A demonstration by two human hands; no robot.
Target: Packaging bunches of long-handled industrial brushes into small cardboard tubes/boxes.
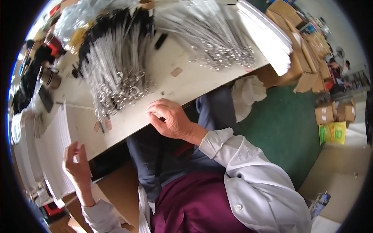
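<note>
My right hand (171, 118) hovers at the table's front edge. Its thumb and forefinger curl together at the tips, and anything between them is too small to make out. To the left, my left hand (77, 169) is raised beside a stack of white sheets (58, 143), fingers apart and nothing seen in them. Beyond my right hand lies a thick bundle of thin greyish strips (120, 58) with shiny metal ends toward me and black far ends. A second pile of pale strips (217, 39) with metal ends lies farther right.
The white table (171, 83) also bears a small black piece (160, 41) and a pinkish tag (176, 72). Long white sheets (268, 35) lie at its right end, next to cardboard boxes (299, 58). A steel cup (49, 79) stands at left. Green floor (276, 116) shows at right.
</note>
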